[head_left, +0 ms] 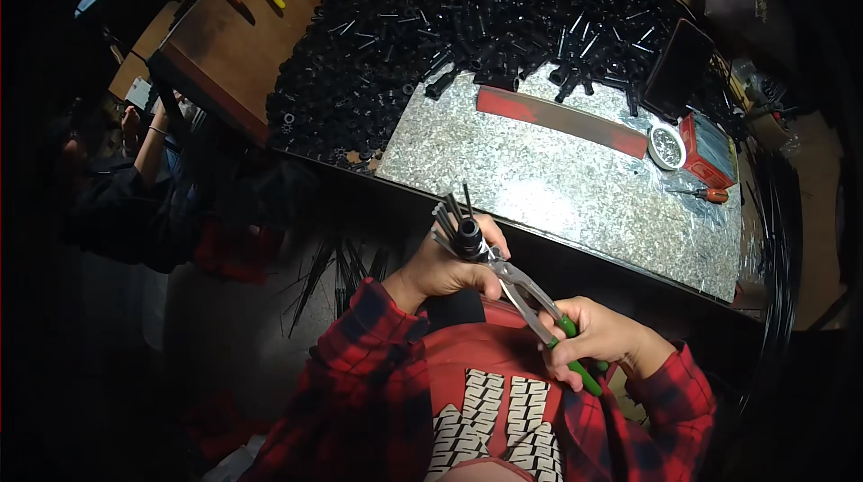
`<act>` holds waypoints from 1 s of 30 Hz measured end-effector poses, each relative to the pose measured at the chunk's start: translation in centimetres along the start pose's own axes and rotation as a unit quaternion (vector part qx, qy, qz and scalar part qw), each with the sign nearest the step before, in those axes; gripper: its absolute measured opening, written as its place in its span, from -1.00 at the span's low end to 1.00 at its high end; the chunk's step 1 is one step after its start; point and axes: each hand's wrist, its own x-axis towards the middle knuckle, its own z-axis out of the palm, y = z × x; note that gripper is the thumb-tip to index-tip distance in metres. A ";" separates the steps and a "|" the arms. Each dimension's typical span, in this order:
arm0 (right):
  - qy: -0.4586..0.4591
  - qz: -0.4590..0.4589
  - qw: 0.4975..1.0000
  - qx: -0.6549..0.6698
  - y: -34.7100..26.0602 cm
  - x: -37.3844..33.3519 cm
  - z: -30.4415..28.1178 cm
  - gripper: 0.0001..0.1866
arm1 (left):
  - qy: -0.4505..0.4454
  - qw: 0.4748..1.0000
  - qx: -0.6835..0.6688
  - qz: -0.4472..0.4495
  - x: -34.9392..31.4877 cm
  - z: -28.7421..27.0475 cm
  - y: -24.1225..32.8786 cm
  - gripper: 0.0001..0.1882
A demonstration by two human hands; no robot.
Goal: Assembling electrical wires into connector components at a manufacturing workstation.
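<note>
My left hand is closed around a black tubular part with a round hollow end. Several thin dark rods stick up beside it from the same grip. My right hand is wrapped round the green handles of a pair of pliers. The metal jaws meet the side of the tubular part near my left thumb; whether they grip it cannot be made out. Both hands are in front of my body, below the table's near edge. The lower end of what my left hand holds is hidden.
Beyond is a speckled worktop with a heap of small black parts. On it lie a red-edged bar, a white bowl, a red box and an orange-handled screwdriver. Another person's arm shows left.
</note>
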 end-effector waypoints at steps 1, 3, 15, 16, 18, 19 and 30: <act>-0.030 0.010 0.999 0.024 0.0 0.0 -0.1 -0.72 | 0.001 1.000 0.001 -0.001 0.1 0.0 0.1 -0.31; 0.071 -0.060 0.983 -0.157 0.0 0.0 0.3 -0.70 | 0.030 0.999 -0.014 -0.006 0.5 0.2 0.0 -0.33; 0.063 -0.047 0.996 -0.041 0.2 -0.7 0.8 -0.70 | -0.037 0.999 -0.013 0.027 0.7 -1.2 -0.6 -0.54; 0.052 -0.048 0.997 -0.015 0.3 -0.5 0.7 -0.78 | -0.032 0.999 -0.014 0.033 0.7 -1.2 -0.6 -0.54; 0.084 -0.045 0.990 -0.102 -0.4 -0.5 1.2 -0.75 | -0.016 0.998 -0.017 0.051 0.7 -0.9 -0.5 -0.55; 0.123 -0.046 0.974 -0.184 -0.9 -0.5 1.5 -0.69 | -0.012 0.998 -0.017 0.054 0.9 -0.8 -0.5 -0.55; 0.122 -0.047 0.991 -0.037 0.9 -0.3 -1.5 -0.62 | 0.008 0.995 -0.082 0.051 1.5 -0.4 -0.4 -0.36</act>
